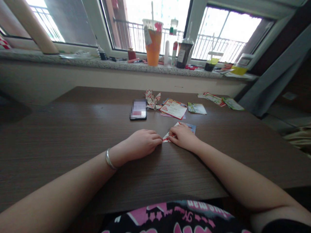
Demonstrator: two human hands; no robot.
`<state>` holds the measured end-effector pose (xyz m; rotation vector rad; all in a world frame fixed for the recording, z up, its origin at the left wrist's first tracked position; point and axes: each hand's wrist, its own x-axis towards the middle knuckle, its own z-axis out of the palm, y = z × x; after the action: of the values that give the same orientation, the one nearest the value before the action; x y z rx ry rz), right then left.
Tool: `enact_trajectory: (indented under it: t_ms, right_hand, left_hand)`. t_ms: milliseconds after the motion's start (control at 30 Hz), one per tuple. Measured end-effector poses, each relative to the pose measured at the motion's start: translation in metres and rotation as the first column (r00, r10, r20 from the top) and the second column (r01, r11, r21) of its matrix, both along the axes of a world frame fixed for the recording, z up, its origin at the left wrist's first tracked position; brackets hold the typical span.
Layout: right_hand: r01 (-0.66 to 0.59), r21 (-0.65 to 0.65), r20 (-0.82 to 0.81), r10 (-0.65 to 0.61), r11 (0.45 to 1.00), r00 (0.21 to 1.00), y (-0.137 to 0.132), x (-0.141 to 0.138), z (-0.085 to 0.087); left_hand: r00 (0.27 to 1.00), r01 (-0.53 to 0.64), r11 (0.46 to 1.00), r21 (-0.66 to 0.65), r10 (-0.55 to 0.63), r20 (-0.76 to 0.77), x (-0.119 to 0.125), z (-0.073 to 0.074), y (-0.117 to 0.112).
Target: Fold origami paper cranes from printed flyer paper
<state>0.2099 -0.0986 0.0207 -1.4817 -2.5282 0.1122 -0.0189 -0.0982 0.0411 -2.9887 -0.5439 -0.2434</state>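
A sheet of printed paper (193, 128), folded on a slant, lies on the table in front of me. It shows white with red edging at the left and a coloured picture at the upper right. My left hand (145, 143), a silver bangle at its wrist, has its fingers pinched at the paper's left corner. On top of the sheet, my right hand (184, 136) presses with curled fingers and covers most of its middle.
Beyond my hands on the brown table (73, 129) lie a phone (138, 110), folded paper shapes (153, 99), printed sheets (174, 108) and a green-edged stack (197, 108). More paper strips (213, 99) lie farther right. Drink cups (153, 45) stand on the windowsill (116, 64).
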Motion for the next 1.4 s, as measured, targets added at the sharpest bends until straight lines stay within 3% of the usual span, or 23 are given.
enact_trajectory:
  t_ms: [400, 833, 1067, 1400]
  right_hand:
    - [0.000, 0.011, -0.020, 0.000, 1.000, 1.000, -0.001, 0.002, -0.002]
    - [-0.010, 0.059, -0.016, 0.011, 0.998, 1.000, -0.004, 0.002, -0.002]
    - [-0.149, 0.069, -0.036, 0.152, 0.986, 0.988, 0.001, 0.003, -0.003]
    - [-0.244, 0.290, -0.028, 0.263, 0.925, 0.964, 0.000, 0.008, 0.001]
  left_hand:
    - [0.999, -0.005, 0.990, -0.143, 0.011, 0.041, -0.007, 0.003, 0.002]
    - [0.977, 0.093, 0.944, -0.316, -0.026, 0.210, -0.015, -0.011, 0.015]
    - [0.975, 0.113, 0.973, -0.202, -0.070, 0.209, -0.010, -0.012, 0.012]
    - [0.989, 0.098, 0.994, -0.042, -0.092, 0.113, -0.002, -0.005, 0.002]
